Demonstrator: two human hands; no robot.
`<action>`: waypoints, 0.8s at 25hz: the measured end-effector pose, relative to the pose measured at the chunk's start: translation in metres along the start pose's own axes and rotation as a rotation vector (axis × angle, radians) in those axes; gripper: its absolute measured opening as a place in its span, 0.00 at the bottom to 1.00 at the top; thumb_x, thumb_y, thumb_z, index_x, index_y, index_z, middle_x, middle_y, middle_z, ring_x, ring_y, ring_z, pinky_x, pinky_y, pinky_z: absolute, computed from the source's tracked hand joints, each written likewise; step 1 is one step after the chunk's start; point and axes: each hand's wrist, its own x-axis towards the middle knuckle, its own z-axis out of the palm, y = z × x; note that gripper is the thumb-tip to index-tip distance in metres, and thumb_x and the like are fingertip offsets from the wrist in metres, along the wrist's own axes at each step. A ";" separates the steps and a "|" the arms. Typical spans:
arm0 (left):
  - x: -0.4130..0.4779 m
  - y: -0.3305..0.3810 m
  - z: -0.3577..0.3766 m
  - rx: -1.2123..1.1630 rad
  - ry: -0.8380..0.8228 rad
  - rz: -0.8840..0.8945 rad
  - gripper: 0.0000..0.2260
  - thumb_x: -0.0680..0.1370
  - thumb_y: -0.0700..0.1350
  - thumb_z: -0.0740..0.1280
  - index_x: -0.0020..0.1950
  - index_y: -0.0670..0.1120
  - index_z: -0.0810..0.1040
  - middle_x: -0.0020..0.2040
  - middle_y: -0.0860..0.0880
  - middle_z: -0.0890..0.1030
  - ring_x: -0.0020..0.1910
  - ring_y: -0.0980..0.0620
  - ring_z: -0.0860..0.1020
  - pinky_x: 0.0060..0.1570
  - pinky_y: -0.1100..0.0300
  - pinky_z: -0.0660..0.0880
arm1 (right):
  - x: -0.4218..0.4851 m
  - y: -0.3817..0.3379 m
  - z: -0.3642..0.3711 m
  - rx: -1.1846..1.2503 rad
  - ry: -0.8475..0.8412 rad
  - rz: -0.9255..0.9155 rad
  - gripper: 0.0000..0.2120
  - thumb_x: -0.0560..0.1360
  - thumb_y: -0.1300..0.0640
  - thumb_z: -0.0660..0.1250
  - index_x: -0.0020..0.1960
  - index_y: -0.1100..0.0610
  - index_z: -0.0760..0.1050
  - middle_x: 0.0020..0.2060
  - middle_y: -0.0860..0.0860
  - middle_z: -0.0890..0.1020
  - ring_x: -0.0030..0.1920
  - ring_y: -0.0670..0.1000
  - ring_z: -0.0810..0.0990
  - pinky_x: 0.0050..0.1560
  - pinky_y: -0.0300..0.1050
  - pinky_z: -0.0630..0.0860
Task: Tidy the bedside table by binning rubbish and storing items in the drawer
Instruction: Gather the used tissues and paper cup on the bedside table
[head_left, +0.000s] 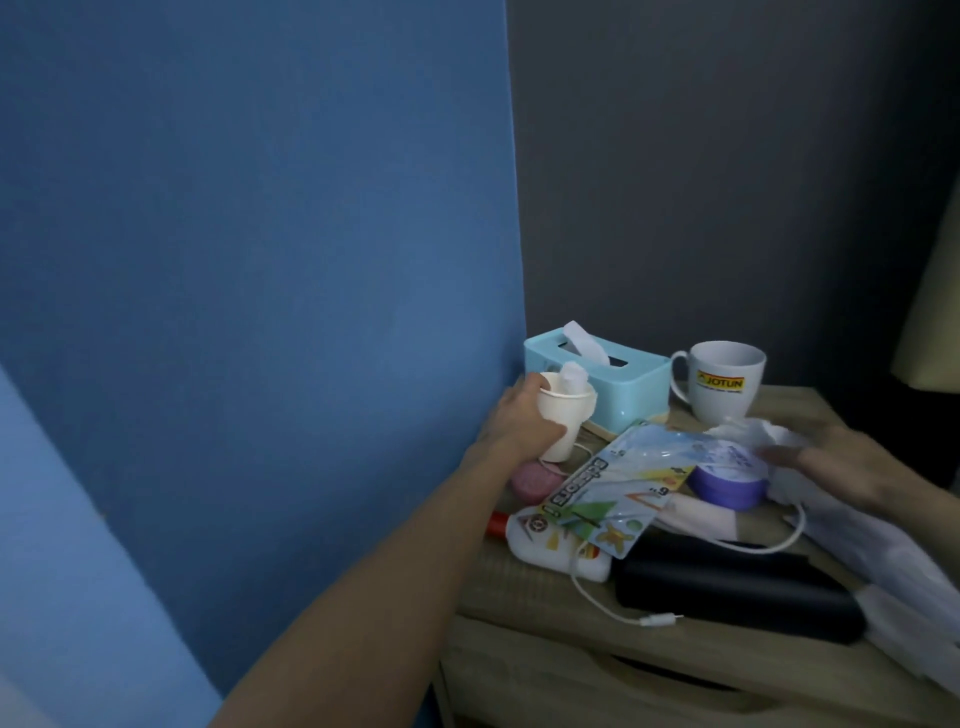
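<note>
Fingers of your left hand (519, 421) wrap the small white paper cup (719, 415) stuffed with crumpled tissue, lifted at the wooden counter's (535, 597) back left corner beside the turquoise tissue box (623, 384). Your right hand (852, 467) lies spread, fingers loose, on white crumpled tissue (763, 434) near the white mug (727, 384).

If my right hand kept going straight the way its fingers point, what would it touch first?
Probably the purple tape roll, just beyond the right hand, whose fingers point left over crumpled white tissue. Depth is unclear, so the hand might pass above it.
</note>
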 end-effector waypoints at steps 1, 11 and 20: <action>-0.001 0.000 0.000 0.000 -0.015 0.019 0.22 0.72 0.42 0.69 0.64 0.48 0.67 0.64 0.42 0.72 0.62 0.41 0.73 0.59 0.50 0.72 | -0.003 0.000 -0.002 0.059 -0.016 0.016 0.31 0.73 0.41 0.63 0.68 0.60 0.70 0.66 0.62 0.73 0.62 0.60 0.72 0.62 0.51 0.67; -0.001 0.021 0.018 0.092 -0.025 0.057 0.05 0.74 0.40 0.64 0.49 0.43 0.76 0.53 0.38 0.79 0.53 0.40 0.78 0.53 0.49 0.76 | -0.002 0.021 0.003 -0.160 -0.086 -0.085 0.26 0.77 0.43 0.57 0.69 0.57 0.68 0.66 0.59 0.74 0.65 0.57 0.71 0.65 0.48 0.65; -0.031 0.035 0.017 0.013 0.151 0.167 0.21 0.75 0.44 0.64 0.68 0.52 0.66 0.68 0.47 0.68 0.66 0.44 0.68 0.65 0.46 0.67 | -0.022 0.016 -0.005 -0.158 0.067 -0.174 0.33 0.75 0.36 0.54 0.72 0.56 0.62 0.73 0.57 0.65 0.71 0.57 0.64 0.70 0.52 0.62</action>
